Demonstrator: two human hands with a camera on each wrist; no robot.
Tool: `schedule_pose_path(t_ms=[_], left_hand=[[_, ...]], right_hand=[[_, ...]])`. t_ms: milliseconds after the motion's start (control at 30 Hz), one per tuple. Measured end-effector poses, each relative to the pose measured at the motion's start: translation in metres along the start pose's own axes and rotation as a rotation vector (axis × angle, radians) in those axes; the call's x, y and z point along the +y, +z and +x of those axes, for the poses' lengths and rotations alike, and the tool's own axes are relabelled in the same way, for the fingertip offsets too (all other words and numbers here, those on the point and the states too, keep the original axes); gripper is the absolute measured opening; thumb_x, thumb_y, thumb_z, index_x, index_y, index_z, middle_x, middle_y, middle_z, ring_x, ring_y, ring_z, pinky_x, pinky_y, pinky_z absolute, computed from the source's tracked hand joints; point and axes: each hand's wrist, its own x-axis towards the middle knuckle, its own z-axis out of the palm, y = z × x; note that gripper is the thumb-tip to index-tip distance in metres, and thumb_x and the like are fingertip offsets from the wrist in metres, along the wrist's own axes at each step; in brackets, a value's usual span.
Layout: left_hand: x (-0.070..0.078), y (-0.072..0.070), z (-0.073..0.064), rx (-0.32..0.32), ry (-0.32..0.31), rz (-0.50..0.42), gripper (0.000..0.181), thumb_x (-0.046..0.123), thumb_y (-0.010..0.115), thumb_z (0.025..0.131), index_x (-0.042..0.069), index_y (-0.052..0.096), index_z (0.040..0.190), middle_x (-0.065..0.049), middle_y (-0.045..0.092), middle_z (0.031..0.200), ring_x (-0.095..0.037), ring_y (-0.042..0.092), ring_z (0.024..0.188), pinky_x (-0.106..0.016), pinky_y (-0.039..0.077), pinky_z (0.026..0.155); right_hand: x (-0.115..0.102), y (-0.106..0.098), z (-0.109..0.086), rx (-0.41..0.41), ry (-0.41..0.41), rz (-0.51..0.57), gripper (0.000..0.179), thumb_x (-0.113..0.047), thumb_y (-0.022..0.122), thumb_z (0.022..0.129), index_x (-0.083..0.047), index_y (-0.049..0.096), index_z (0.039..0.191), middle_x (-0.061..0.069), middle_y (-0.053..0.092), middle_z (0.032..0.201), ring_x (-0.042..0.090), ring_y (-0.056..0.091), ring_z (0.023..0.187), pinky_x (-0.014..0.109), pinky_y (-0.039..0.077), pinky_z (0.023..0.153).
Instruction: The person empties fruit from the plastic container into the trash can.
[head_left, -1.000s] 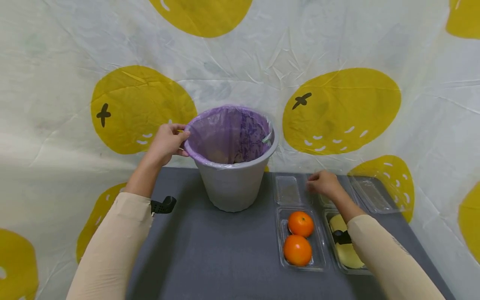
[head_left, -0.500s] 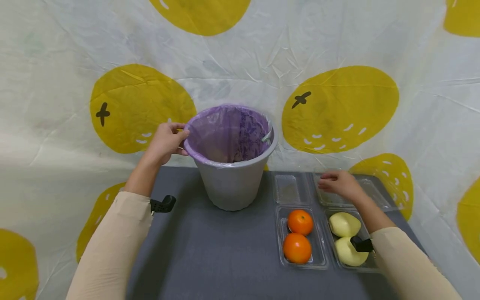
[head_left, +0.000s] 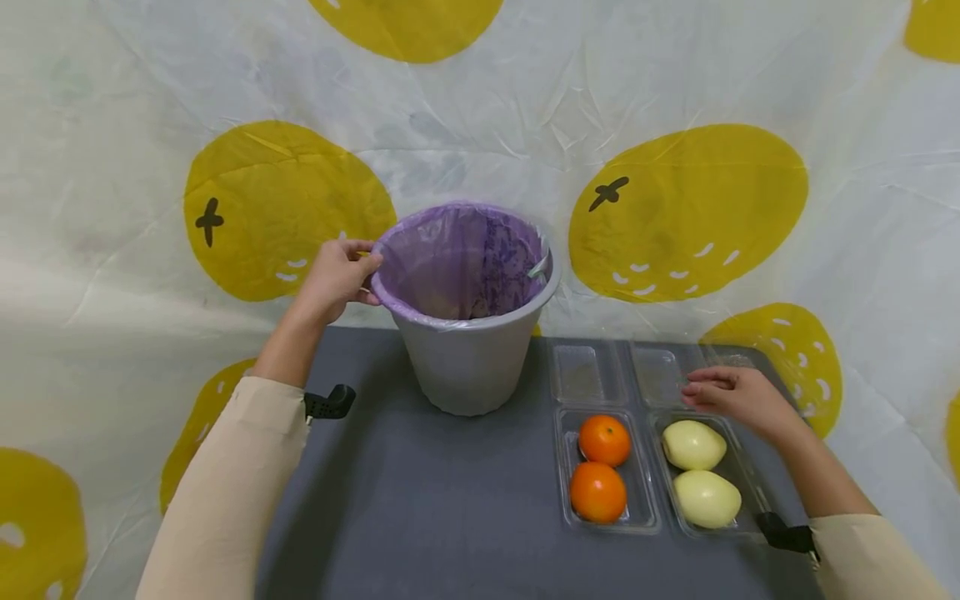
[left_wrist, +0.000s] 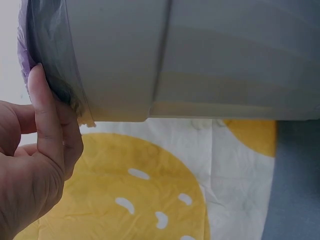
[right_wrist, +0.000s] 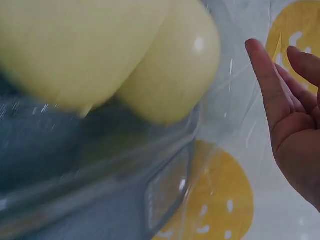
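In the head view my left hand (head_left: 337, 279) pinches the left rim of a grey bucket (head_left: 472, 367) lined with a purple plastic bag (head_left: 442, 271). The left wrist view has the thumb and fingers (left_wrist: 47, 115) at the bagged rim. Out to the right, my right hand (head_left: 742, 400) holds nothing, its fingers loosely extended near the lid of a clear box (head_left: 742, 492). Two pale yellow oval fruits (head_left: 705, 498) lie in that box. Beside it, a second clear box (head_left: 637, 504) bears two oranges (head_left: 597, 492). The right wrist view sees the fruits (right_wrist: 180, 65) close up.
Both boxes have clear lids folded back behind them, the left lid (head_left: 611, 379) and the right lid (head_left: 656, 375). All stand on a dark grey table (head_left: 420, 517). A white sheet (head_left: 480, 100) with yellow fruit prints hangs behind.
My right hand has moved rightward from over the box lids, and both pale fruits have come into full view. The left hand keeps its grip on the bucket rim.
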Motion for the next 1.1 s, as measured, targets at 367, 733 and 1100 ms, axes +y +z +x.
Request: schedule_pose_path(t_ms=[367,733,1100], left_hand=[[0.0,-0.001,-0.001,-0.002,-0.001,0.002,0.052,0.017,0.055,0.108,-0.001,0.042,0.155,-0.023,0.053,0.129,-0.014,0.066,0.073,-0.025,0.062,0.06],[0.001,-0.001,0.0,0.001,-0.001,-0.002,0.052,0.018,0.055,0.108,0.0,0.043,0.155,-0.02,0.053,0.126,-0.014,0.066,0.073,-0.024,0.062,0.059],[0.001,0.0,0.001,0.005,0.001,-0.001,0.051,0.018,0.055,0.108,0.0,0.044,0.154,-0.021,0.054,0.127,-0.016,0.066,0.074,-0.026,0.062,0.06]], right_hand=[[0.03,-0.015,-0.028,-0.029,0.015,-0.005,0.055,-0.019,0.055,0.108,0.022,0.043,0.142,0.011,0.077,0.114,0.011,0.077,0.093,0.029,0.065,0.079],[0.05,-0.028,-0.046,-0.12,0.124,0.059,0.057,-0.019,0.051,0.11,0.027,0.036,0.141,0.0,0.076,0.112,0.012,0.076,0.093,0.034,0.065,0.08],[0.084,-0.025,-0.058,-0.087,0.242,-0.132,0.06,-0.032,0.053,0.109,0.02,0.048,0.138,0.022,0.069,0.122,0.004,0.068,0.092,0.03,0.063,0.079]])
